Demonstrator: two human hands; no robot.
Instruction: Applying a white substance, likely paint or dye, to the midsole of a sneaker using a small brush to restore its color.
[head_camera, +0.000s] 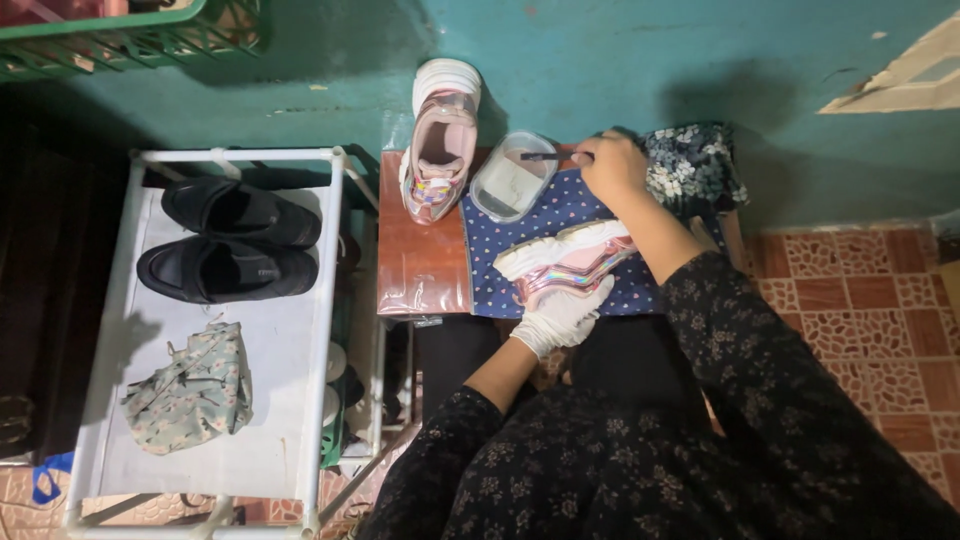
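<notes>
- Teal wall (620, 60) and red patterned floor tiles (850, 290) framed a small brown desk (420, 270) partly covered by a blue dotted cloth (560, 205).
- Left hand (560, 315), in a white glove, was clenched on a pink shoe (565, 262) lying on its side on the cloth.
- Right hand (612, 165), bare, was grasping a thin brush (545, 156) over a clear plastic tub (513, 177).
- Second pink shoe (440, 140) stood upright just beside the tub.
- White rack (215, 330) at the left carried two black shoes (235, 240) and a floral bag (190, 392).
</notes>
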